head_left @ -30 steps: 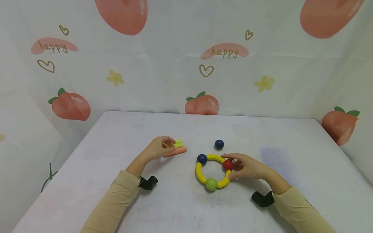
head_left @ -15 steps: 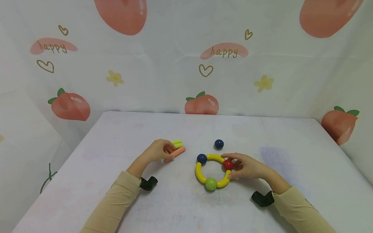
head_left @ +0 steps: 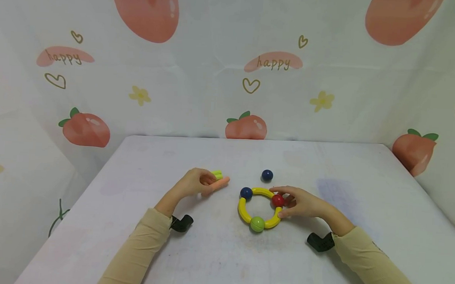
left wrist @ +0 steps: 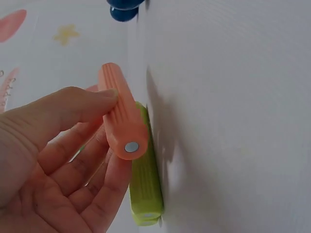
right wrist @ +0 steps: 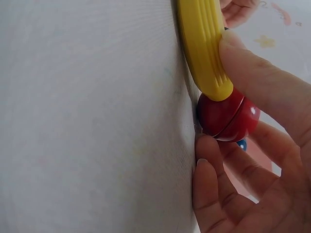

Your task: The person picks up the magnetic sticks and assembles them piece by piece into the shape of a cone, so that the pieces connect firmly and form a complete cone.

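Observation:
My left hand (head_left: 197, 183) pinches an orange magnetic rod (left wrist: 119, 109) between thumb and fingers, its metal end facing the wrist camera. Just under and beyond it lie yellow-green rods (left wrist: 147, 189) on the table, partly covered by the hand in the head view. On the right, a ring of yellow curved rods (head_left: 243, 210) joins a dark blue ball (head_left: 246, 193), a red ball (right wrist: 228, 116) and a green ball (head_left: 257, 224). My right hand (head_left: 305, 202) holds the ring at the red ball, thumb against a yellow rod and fingers curled by the ball.
A loose dark blue ball (head_left: 267, 175) sits behind the ring. Black wrist-camera mounts (head_left: 182, 223) jut from both sleeves near the white table (head_left: 213, 257). A curtain printed with peaches (head_left: 200, 72) hangs along the table's back edge.
My left hand has taken hold of the orange rod, turned it to a steeper slant and drawn it off the yellow-green rods, then slightly right. The right hand and ring stay put.

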`<state>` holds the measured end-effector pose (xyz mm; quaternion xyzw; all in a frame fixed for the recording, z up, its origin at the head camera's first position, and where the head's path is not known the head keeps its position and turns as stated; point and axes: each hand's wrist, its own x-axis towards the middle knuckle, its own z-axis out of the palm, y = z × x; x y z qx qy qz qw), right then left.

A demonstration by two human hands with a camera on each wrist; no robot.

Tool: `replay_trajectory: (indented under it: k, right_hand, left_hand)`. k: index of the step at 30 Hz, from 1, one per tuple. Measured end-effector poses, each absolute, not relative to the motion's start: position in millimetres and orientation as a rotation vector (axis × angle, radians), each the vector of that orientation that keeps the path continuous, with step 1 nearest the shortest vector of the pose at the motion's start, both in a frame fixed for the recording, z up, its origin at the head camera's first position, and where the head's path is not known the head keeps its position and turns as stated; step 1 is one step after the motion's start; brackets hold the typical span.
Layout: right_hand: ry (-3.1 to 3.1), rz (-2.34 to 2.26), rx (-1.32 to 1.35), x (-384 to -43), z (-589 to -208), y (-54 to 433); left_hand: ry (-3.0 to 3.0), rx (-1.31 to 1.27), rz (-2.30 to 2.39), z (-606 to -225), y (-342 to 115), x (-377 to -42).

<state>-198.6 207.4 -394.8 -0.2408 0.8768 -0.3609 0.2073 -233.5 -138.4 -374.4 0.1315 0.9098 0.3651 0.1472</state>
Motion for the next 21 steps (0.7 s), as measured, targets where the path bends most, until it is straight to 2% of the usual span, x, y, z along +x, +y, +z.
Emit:
replay_trajectory:
  k: [21]
  right_hand:
    - [2.44, -1.01, -0.688, -198.2, -396.7, 208.1]
  left_hand:
    - [2.522, 0.461, 1.257, -376.5, -108.0, -225.3]
